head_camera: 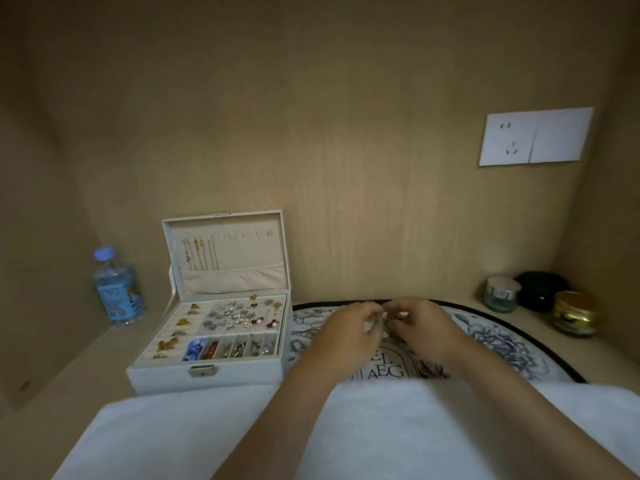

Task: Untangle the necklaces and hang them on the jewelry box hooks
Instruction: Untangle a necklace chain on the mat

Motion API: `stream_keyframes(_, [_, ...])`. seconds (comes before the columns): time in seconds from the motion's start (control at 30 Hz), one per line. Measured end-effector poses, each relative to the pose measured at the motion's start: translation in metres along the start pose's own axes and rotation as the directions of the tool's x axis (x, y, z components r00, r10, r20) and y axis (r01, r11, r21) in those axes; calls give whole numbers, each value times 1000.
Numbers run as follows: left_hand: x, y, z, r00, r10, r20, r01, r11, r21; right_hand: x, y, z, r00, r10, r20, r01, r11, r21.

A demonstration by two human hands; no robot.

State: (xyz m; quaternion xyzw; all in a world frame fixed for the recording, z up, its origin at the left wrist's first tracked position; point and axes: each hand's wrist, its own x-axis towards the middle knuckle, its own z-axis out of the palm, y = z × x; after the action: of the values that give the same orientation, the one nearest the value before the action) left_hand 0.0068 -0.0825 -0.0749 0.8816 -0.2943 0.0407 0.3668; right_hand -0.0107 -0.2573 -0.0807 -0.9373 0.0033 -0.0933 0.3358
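Note:
A white jewelry box (207, 372) stands open at the left. A few necklaces (201, 252) hang from the left hooks in its lid; the hooks (252, 234) on the right are bare. Its tray holds earrings and small trinkets. In the middle, my left hand (349, 332) and my right hand (424, 329) meet over a round printed mat (502, 337). Both pinch a tangle of thin necklaces (386, 320) between their fingertips. The chains are small and blurred, mostly hidden by my fingers.
A blue-labelled water bottle (119, 289) stands left of the box. Three jars sit at the right: a clear one (502, 294), a dark one (540, 289), a gold-lidded one (575, 313). White cloth (381, 438) covers the near edge. A wall socket (535, 136) is on the back panel.

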Motion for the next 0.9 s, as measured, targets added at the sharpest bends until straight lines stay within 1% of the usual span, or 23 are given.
stream_keyframes(0.07, [10,-7,22,992,43,117,-53,995,82,2,17,-2,999,33,-2,-33,999,7])
stream_keyframes(0.1, [12,-10,31,985,47,166,-68,991,118,3,24,-2,999,32,-5,-32,999,-26])
stream_keyframes(0.17, [16,-18,45,974,70,216,-115,972,207,7,34,0,999,-36,-2,36,994,-99])
stream_keyframes(0.23, [17,-24,52,973,118,197,-173,942,289,9,40,6,993,-108,56,116,981,-156])
stream_keyframes(0.27, [18,-26,53,976,139,170,-186,934,305,11,42,8,989,-122,84,136,972,-190])
stream_keyframes(0.33, [19,-29,50,981,164,105,-190,920,344,13,47,12,992,-104,78,117,973,-198])
stream_keyframes(0.43, [17,-29,40,990,140,23,-137,901,412,14,48,18,993,-97,71,105,987,-122])
stream_keyframes(0.53, [13,-33,29,999,25,-30,-8,883,470,12,45,20,991,-104,86,110,992,-64])
stream_keyframes(0.6, [8,-36,22,996,-55,-64,82,830,551,8,41,20,991,-118,66,120,992,-29])
stream_keyframes(0.67, [4,-38,16,990,-99,-102,141,787,600,6,41,22,991,-133,33,134,991,-21])
stream_keyframes(0.7, [3,-39,16,989,-83,-122,139,802,580,6,42,22,992,-129,12,130,989,-63])
stream_keyframes(0.73, [3,-39,18,992,-45,-114,99,847,523,5,43,22,992,-127,-8,125,982,-139])
stream_keyframes(0.77, [2,-38,20,997,14,-72,19,899,437,5,43,22,991,-129,-19,122,970,-211])
stream_keyframes(0.83, [-2,-36,27,986,130,104,-154,947,283,5,43,23,989,-147,12,146,959,-242])
stream_keyframes(0.87, [-4,-35,29,974,150,170,-188,953,236,5,43,24,987,-154,33,158,957,-245])
stream_keyframes(0.9, [-6,-35,31,971,150,189,-191,956,223,4,42,24,988,-148,47,155,951,-266])
